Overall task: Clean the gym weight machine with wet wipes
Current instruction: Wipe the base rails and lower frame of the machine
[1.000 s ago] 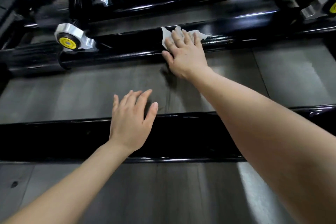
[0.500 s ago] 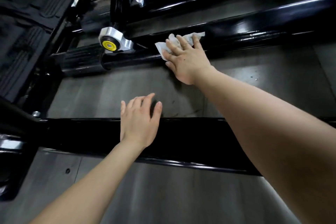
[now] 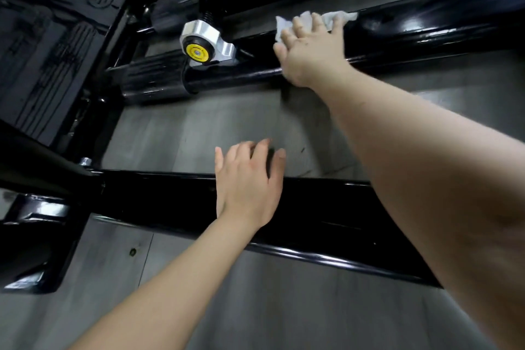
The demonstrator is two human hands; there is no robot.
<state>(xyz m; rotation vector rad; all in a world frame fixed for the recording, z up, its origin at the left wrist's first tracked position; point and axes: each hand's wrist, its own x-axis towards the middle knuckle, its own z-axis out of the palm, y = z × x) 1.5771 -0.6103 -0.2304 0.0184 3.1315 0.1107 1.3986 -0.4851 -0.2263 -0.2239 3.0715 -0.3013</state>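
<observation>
Near bar: A glossy black frame bar (image 3: pixel 159 196) of the weight machine crosses low in my view, above grey floor (image 3: pixel 199 128).
Left hand: My left hand (image 3: pixel 247 185) lies flat across that bar, fingers straight and a little spread, holding nothing. I judge it a brace for the reach.
Right hand: Further out, my right hand (image 3: pixel 309 51) presses down on the far tube (image 3: pixel 443 23), fingers extended and fanned, not curled.
Wet wipe: The white wet wipe (image 3: pixel 343 16) sits pinned between those fingers and the tube's upper curve. Its crumpled edges stick out beyond the fingertips and past the little-finger side. How much of it lies under the palm I cannot tell.
Step in hand: Wiping along the far tube. I would keep even pressure through flat fingers, run long strokes along the tube's length, and roll the wrist so the wipe reaches the tube's far side. The bunched cloth looks ready to slip free, so I would smooth it flat first.
Clamp: A silver clamp with a yellow cap (image 3: pixel 197 51) sits on the same tube, left of the wiping hand and apart from it. Its crevices call for a folded corner.
</observation>
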